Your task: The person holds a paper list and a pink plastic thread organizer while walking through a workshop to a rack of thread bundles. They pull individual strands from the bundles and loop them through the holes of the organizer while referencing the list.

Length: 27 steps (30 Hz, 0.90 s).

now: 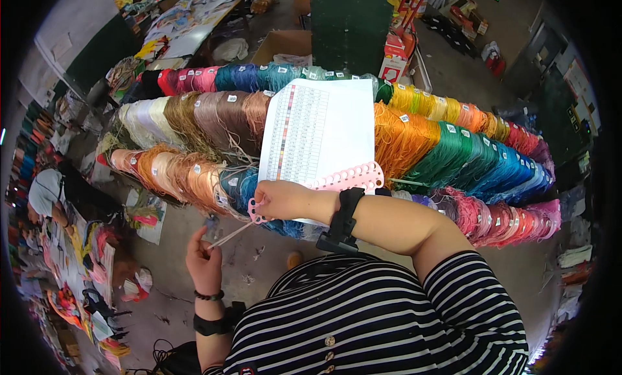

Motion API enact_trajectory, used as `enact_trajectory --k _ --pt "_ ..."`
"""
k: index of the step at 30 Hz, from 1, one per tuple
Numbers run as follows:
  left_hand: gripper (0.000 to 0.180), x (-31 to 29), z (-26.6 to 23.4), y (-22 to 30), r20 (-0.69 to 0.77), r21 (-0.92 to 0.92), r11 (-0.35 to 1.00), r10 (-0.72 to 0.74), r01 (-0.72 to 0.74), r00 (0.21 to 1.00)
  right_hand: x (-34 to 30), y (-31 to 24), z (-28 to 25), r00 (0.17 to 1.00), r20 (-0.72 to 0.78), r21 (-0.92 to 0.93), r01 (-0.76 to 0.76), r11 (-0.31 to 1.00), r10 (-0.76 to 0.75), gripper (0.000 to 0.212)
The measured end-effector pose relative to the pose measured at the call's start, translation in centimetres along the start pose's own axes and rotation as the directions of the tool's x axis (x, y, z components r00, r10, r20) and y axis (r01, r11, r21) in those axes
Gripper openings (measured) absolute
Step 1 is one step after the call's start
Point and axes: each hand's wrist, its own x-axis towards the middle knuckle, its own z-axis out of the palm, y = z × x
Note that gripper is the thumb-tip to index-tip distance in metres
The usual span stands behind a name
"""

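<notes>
Pink, flat, hole-edged card (pixel 346 179) lies across the lower part of the white paper sheet with printed colour chart (pixel 346 122). Person's right hand (pixel 283 200) pinches the card's left end. Below-left of the sheet, left hand (pixel 204 266) grips pale, thin thread strands (pixel 234 234) running straight to the card. Rows of multicoloured thread skeins (pixel 402 138) flank the sheet.
</notes>
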Motion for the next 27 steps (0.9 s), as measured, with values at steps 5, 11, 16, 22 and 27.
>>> enact_trajectory --k 5,11,16,22,27 --pt "0.028 0.6 0.5 0.7 -0.115 -0.145 0.989 -0.031 0.014 0.993 -0.3 0.2 0.0 1.0 -0.018 -0.034 -0.002 0.999 0.001 0.026" --pt "0.044 -0.5 -3.8 0.6 0.101 -0.864 0.484 -0.098 0.136 0.99 -0.7 -0.4 -0.3 1.0 -0.022 -0.068 -0.015 0.998 0.014 0.026" --pt "0.067 -1.2 -4.9 1.1 0.168 -0.882 0.448 0.001 0.149 0.986 -0.5 0.0 -0.1 0.999 -0.026 -0.083 0.028 0.996 -0.03 0.028" --pt "0.067 -1.2 -4.7 2.8 0.267 -0.802 0.565 0.046 0.195 0.963 -0.4 0.1 -0.1 0.999 -0.04 -0.103 0.017 0.995 -0.021 0.029" --pt "0.05 -0.3 -9.9 -2.7 -0.01 -0.938 0.339 -0.239 0.074 0.971 -0.5 0.0 0.0 0.999 -0.043 -0.1 0.019 0.995 -0.024 0.029"
